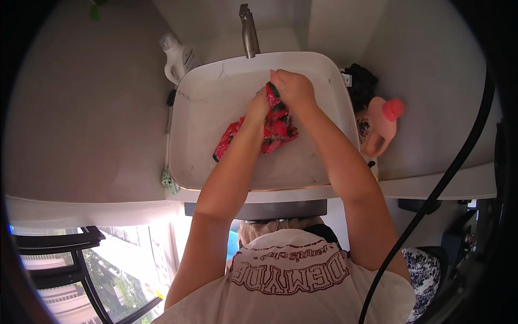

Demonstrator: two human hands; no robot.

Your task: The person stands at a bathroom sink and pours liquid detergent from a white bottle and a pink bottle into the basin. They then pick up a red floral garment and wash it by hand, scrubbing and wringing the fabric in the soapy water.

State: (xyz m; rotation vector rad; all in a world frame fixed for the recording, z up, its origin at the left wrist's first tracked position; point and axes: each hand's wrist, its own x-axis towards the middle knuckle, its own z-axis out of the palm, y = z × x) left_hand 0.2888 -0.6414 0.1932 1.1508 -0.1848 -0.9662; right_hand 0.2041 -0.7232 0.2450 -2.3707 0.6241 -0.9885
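Both hands grip one thing at the upper middle of the frame: the left hand [258, 106] and, just up and to its right, the right hand [294, 89] are each closed on a red floral cloth [278, 128], though most of the fingertips are hidden. The cloth hangs from between them toward the centre, inside the pale basin [194, 129]. Whether it rests on the basin's bottom is hard to tell.

A likely trouble is slipping: if the fabric is wet or soapy, which cannot be made out, a hard pull or rub could slide it out of either fist. Too strong a twist might strain the bunched top end, and knuckles so close could scrape each other. Over at the right, the pink bottle [384, 121] stands beside the rim, so a wide outward swing of the right forearm could knock it. Lifting straight up might bring the hands against the tap [249, 35] at the top.

As for pose, the arms rise from the lower left and lower right, elbows spread, forearms slanting inward. The left forearm crosses over part of the cloth; the right wrist bends toward the left.
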